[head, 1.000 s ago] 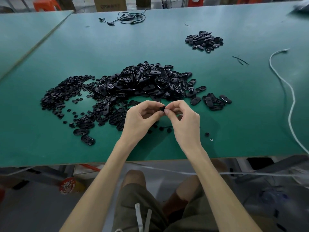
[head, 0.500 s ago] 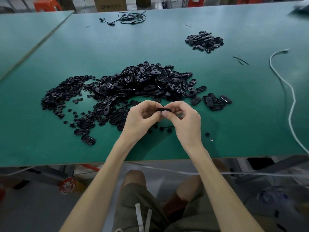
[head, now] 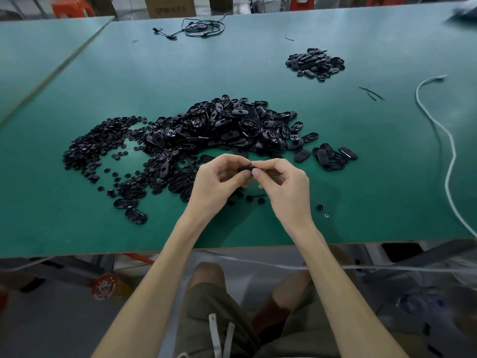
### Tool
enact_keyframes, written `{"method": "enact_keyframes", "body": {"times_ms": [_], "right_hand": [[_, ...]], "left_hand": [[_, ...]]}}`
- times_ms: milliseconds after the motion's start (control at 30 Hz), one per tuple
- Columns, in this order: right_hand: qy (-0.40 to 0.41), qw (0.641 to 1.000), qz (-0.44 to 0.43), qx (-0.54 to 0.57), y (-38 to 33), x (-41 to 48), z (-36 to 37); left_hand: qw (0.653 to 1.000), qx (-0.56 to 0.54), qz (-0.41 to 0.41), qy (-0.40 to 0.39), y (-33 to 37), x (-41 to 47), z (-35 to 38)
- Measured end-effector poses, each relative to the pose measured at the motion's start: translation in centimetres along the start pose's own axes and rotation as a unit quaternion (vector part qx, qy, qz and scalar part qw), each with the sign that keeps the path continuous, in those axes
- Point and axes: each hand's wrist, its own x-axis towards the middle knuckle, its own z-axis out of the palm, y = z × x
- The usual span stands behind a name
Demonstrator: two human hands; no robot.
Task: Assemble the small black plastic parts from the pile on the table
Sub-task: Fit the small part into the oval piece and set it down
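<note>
Held: black part (head: 245,168), pinched between my left hand (head: 216,183) and right hand (head: 285,188) above worktop (head: 258,73) | Done, I judge: small far heap (head: 315,63) | Left: main pile (head: 219,127), nearly all

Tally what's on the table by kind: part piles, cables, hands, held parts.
Part piles: 2, main pile and small far pile
Cables: 2, black cable and white cable
Hands: 2, left hand and right hand
Held part: 1, pinched by both hands
Total: 7
</note>
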Motion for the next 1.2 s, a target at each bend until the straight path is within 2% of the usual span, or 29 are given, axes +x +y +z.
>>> {"method": "enact_keyframes", "body": {"times_ms": [533,867,1200], "right_hand": [[-0.013,1.000,-0.006,-0.016,0.20,0.11,0.07],[-0.033,0.999,0.004,-0.022,-0.20,0.02,0.39],[-0.025,0.999,-0.022,-0.025,-0.21,0.01,0.16]], "left_hand": [[1.000,0.000,-0.022,-0.014,-0.01,0.01,-0.09],[0.998,0.063,-0.008,0.018,-0.16,0.00,0.28],[1.000,-0.004,0.002,0.015,-0.16,0.01,-0.16]]}}
